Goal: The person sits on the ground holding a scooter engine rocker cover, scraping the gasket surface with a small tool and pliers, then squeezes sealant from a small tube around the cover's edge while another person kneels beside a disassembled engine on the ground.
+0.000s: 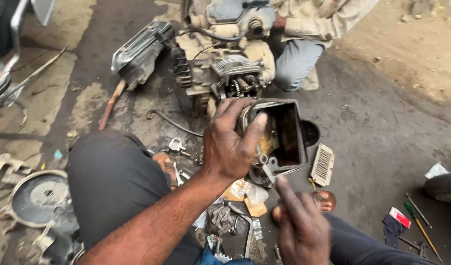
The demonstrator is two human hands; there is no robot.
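Right hand (pixel 301 230) works a thin metal tool (pixel 267 172) at the black box housing (pixel 284 135).
Nearest: right hand, fingers closed around the tool's shaft, tip at the housing's near rim, hand blurred. Left hand (pixel 230 142) grips the housing's left wall, thumb over the edge, holding it above the oily ground (pixel 373 122). Step in hand looks like prying or loosening at the rim; next calls for a steady hold and firm tip pressure. Ribbed grille plate (pixel 322 165) lies just right of it. Engine (pixel 220 64) beyond, another person's knee (pixel 296 61) behind. Tool tip's contact unclear; housing interior dark.
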